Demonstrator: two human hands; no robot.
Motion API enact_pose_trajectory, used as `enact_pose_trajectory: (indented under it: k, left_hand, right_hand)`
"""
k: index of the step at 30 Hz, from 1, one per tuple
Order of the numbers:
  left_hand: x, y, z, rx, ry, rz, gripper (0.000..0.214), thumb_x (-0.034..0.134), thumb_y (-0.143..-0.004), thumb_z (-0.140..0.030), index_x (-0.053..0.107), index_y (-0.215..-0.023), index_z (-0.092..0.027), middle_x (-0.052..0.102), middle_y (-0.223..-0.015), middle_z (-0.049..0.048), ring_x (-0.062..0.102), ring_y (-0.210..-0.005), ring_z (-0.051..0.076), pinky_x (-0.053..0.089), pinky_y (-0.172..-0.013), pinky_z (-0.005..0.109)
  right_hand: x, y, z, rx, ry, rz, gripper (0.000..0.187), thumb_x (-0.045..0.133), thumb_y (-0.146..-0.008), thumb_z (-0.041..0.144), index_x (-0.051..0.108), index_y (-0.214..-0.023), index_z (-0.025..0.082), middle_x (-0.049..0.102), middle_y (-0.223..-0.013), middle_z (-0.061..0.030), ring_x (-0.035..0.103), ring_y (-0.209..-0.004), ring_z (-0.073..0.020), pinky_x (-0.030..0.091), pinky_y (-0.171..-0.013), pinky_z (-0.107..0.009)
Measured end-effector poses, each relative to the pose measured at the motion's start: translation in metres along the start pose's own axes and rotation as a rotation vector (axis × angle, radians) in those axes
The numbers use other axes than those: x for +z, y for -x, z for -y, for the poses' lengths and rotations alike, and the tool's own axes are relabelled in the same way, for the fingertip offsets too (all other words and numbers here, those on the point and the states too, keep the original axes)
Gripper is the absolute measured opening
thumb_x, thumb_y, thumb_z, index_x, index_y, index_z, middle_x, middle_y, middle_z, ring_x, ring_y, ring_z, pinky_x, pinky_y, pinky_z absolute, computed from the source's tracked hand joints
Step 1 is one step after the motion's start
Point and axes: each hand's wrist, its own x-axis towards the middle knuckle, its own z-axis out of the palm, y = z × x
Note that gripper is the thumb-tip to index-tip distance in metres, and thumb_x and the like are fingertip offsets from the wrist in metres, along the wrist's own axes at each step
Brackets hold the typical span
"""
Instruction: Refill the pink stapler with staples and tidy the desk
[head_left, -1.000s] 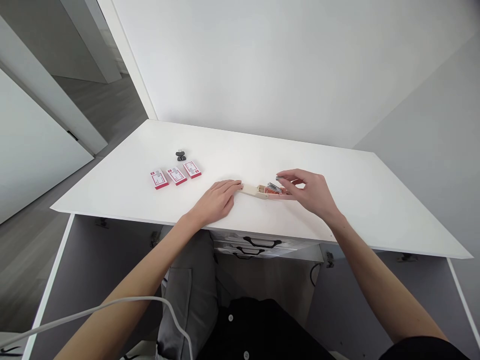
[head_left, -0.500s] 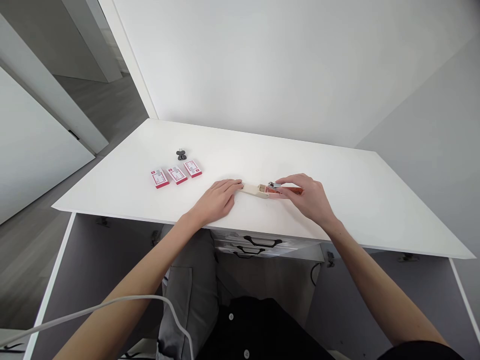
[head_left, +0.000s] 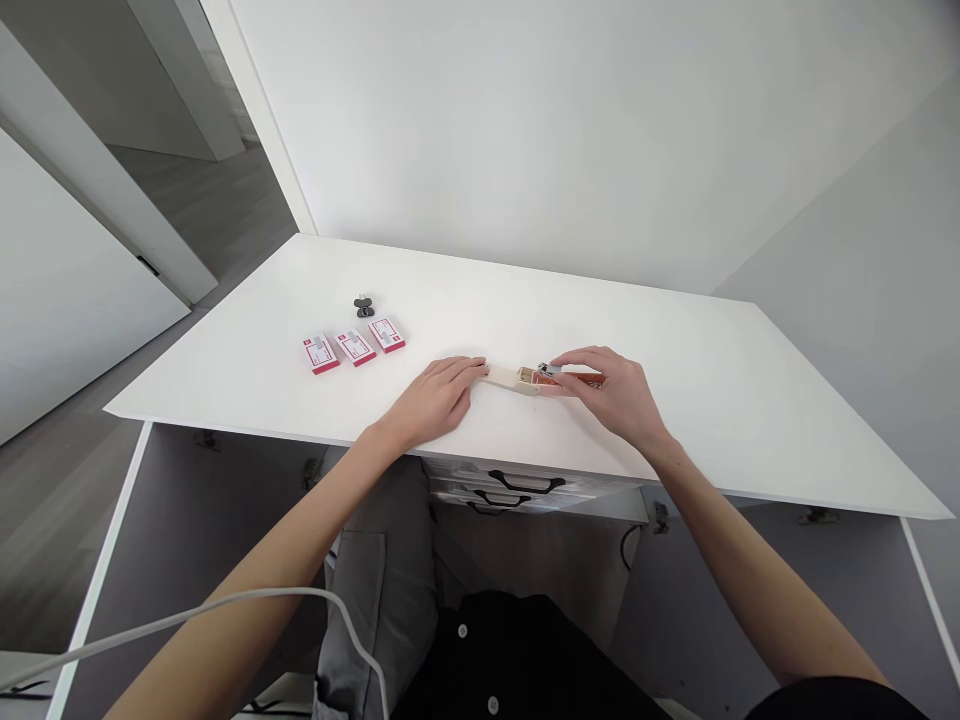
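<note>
A stapler point(head_left: 510, 379) lies opened out flat on the white tabletop, its cream part to the left and an orange-red channel point(head_left: 589, 380) to the right. My left hand point(head_left: 439, 397) rests on the table with its fingertips closed on the cream end. Over the channel, my right hand point(head_left: 615, 392) pinches a small silvery metal piece point(head_left: 546, 369) between thumb and fingers. Whether that piece is loose or part of the stapler I cannot tell. My right fingers hide much of the channel.
Several small things lie on the tabletop point(head_left: 675, 350) at left: three red-and-white boxes point(head_left: 355, 346) in a row and a dark clip-like object point(head_left: 364, 306) behind them. Drawers with black handles point(head_left: 525, 484) sit under the front edge. A white cable point(head_left: 247, 595) crosses above my left forearm.
Both hands keep nearly the same places. The silvery piece at my right fingertips has tilted slightly. The view has shifted a little.
</note>
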Motion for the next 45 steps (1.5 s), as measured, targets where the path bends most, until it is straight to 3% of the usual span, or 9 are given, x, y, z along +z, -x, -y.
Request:
enact_pose_trajectory:
  k: [16, 37, 45]
  left_hand:
    - [0.0, 0.001, 0.0, -0.001, 0.007, -0.006, 0.046, 0.04, -0.107, -0.016, 0.058, -0.149, -0.016, 0.062, -0.158, 0.0124, 0.058, -0.146, 0.028, 0.047, -0.123, 0.053]
    - [0.0, 0.001, 0.0, -0.006, 0.031, -0.006, 0.05, 0.041, -0.105, -0.015, 0.057, -0.153, -0.02, 0.061, -0.159, 0.0126, 0.057, -0.147, 0.029, 0.047, -0.123, 0.055]
    - [0.0, 0.001, -0.001, -0.009, 0.016, -0.007, 0.045, 0.04, -0.106, -0.016, 0.059, -0.148, -0.016, 0.062, -0.158, 0.0122, 0.057, -0.147, 0.028, 0.047, -0.123, 0.052]
  right_hand:
    - [-0.003, 0.0, -0.005, 0.141, -0.067, 0.037, 0.021, 0.077, -0.091, 0.046, 0.084, -0.104, 0.03, 0.081, -0.12, -0.0058, 0.08, -0.098, -0.0278, 0.066, -0.093, -0.046]
    - [0.005, -0.001, -0.005, 0.118, 0.014, -0.014, 0.029, 0.079, -0.091, 0.052, 0.088, -0.107, 0.03, 0.084, -0.118, -0.0071, 0.08, -0.099, -0.0305, 0.069, -0.091, -0.053]
    - [-0.006, 0.007, -0.001, 0.162, -0.039, -0.014, 0.045, 0.087, -0.083, 0.059, 0.084, -0.114, 0.027, 0.08, -0.127, -0.01, 0.081, -0.101, -0.0312, 0.068, -0.094, -0.052]
